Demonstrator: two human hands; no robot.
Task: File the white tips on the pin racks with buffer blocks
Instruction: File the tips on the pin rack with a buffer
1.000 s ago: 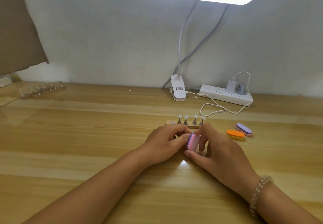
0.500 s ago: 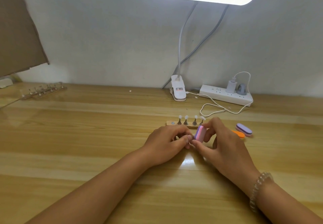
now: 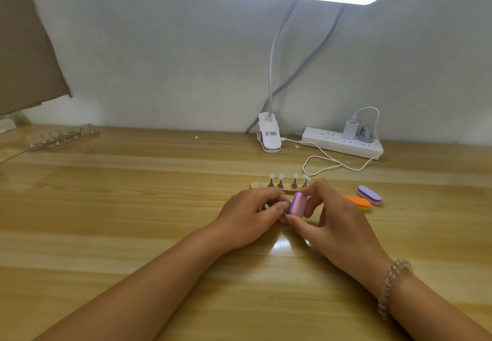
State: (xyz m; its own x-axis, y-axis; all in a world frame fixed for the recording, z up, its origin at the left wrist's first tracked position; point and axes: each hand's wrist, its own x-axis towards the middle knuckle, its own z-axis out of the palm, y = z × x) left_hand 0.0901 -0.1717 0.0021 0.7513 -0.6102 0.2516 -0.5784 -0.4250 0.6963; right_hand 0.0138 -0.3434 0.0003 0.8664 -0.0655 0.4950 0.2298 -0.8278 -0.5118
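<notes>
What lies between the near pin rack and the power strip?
Head view: a white cable loop on the tabletop, between pin rack and power strip.

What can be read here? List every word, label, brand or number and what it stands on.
Lamp clip: small label, red and dark print, too blurred to read.
Power strip: tiny marks by the sockets, too small to read.
Nothing else shows any text.
</notes>
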